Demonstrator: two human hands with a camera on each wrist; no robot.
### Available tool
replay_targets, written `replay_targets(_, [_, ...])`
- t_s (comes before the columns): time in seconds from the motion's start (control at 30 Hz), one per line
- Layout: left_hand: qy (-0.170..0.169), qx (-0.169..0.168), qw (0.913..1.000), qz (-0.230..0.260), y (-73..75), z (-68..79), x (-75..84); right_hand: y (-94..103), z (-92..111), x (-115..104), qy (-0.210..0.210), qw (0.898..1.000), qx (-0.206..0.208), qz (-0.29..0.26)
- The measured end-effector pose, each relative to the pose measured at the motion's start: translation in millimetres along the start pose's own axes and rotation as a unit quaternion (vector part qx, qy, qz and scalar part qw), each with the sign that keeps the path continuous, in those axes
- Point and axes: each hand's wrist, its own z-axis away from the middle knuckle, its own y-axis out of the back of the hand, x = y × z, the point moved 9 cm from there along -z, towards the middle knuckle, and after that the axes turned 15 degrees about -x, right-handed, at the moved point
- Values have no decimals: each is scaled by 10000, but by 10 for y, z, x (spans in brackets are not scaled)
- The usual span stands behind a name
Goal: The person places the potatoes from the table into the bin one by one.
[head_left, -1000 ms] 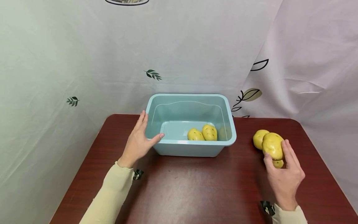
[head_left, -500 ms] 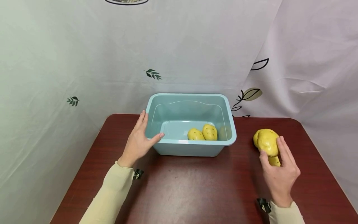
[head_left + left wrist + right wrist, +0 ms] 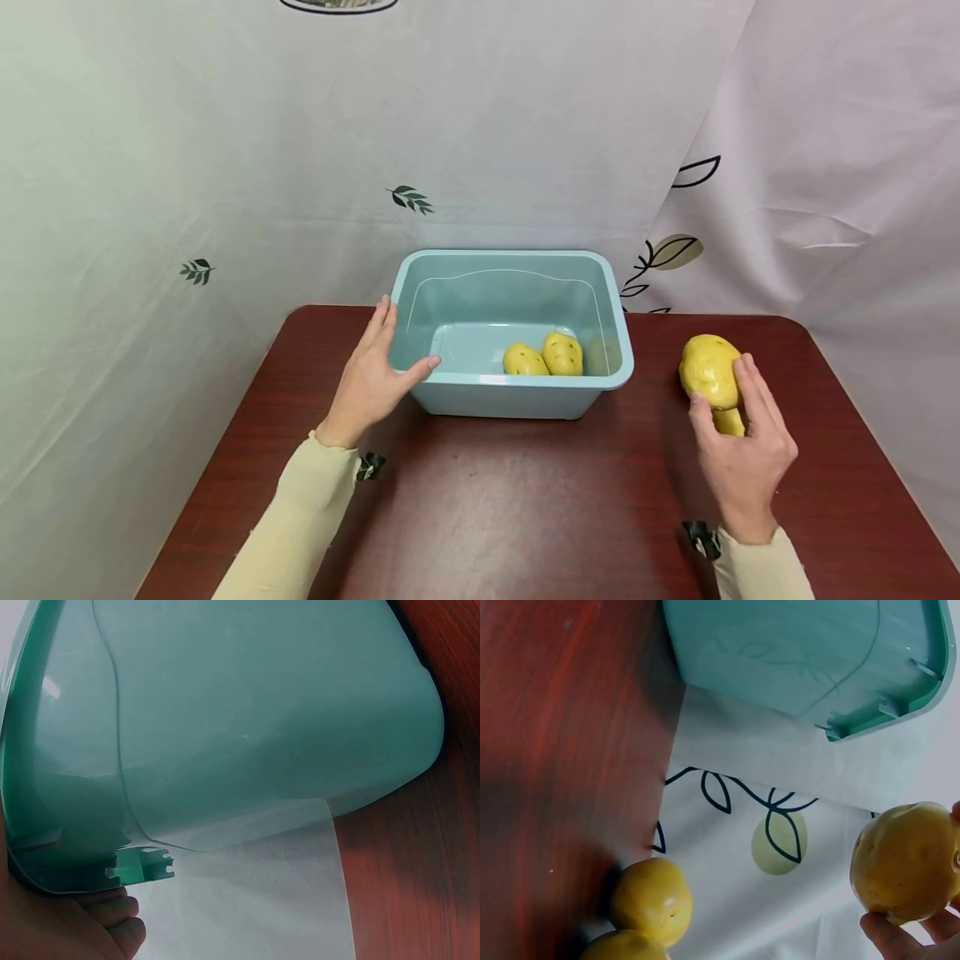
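A yellow potato (image 3: 709, 372) sits between the thumb and fingers of my right hand (image 3: 750, 450), which grips it above the table's right side. Below it, a second potato (image 3: 729, 422) is partly hidden by the held one. In the right wrist view two potatoes (image 3: 652, 900) lie on the table, one cut off by the lower edge. My left hand (image 3: 371, 387) rests against the front left corner of a light blue plastic bin (image 3: 495, 398), fingers extended along its side and thumb at the front rim. Two potatoes (image 3: 562, 355) lie side by side in the bin's right part.
The bin stands near the far edge of a dark red-brown wooden table (image 3: 480, 508). Directly behind the table hangs a pale cloth (image 3: 510, 125) with printed leaves.
My right hand has moved left and slightly farther away with the potato, which now covers the potato behind it in the head view. The left hand and the bin have stayed in place.
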Motion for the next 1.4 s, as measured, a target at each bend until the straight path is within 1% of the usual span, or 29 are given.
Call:
replay_targets(0.1, [7,-11,10000,-16,-3,-5,-2,-16,-25,8,10,10000,-23,-15])
replay_targets(0.17, [14,-17,10000,-19,-6,-7,-2,-44,-33,96,52,10000,-61,-15])
replay_targets(0.33, [19,-23,10000,-18,-7,-9,-3,-103,-69,56,101,9998,-97,-168])
replay_targets(0.43, [5,-16,10000,-16,-7,-7,-4,-142,-91,-26,121,9995,-164,-239])
replay_targets(0.67, [-4,-24,10000,4,-8,2,-3,-161,-148,-391,154,9996,-122,-215])
replay_targets(0.77, [-27,-13,10000,12,-3,6,0,-159,-180,-493,186,9995,-101,-223])
replay_targets(0.93, [-54,18,10000,2,5,13,-2,-178,-231,-570,266,9991,-112,-311])
replay_targets(1.07, [-45,33,10000,2,5,11,-7,-195,-251,-597,264,9991,-98,-321])
replay_targets(1.3, [-78,22,10000,43,-3,-2,2,-224,-269,-640,375,9976,-94,-574])
replay_targets(1.4, [-86,33,10000,21,0,-2,3,-237,-278,-663,387,9974,-123,-589])
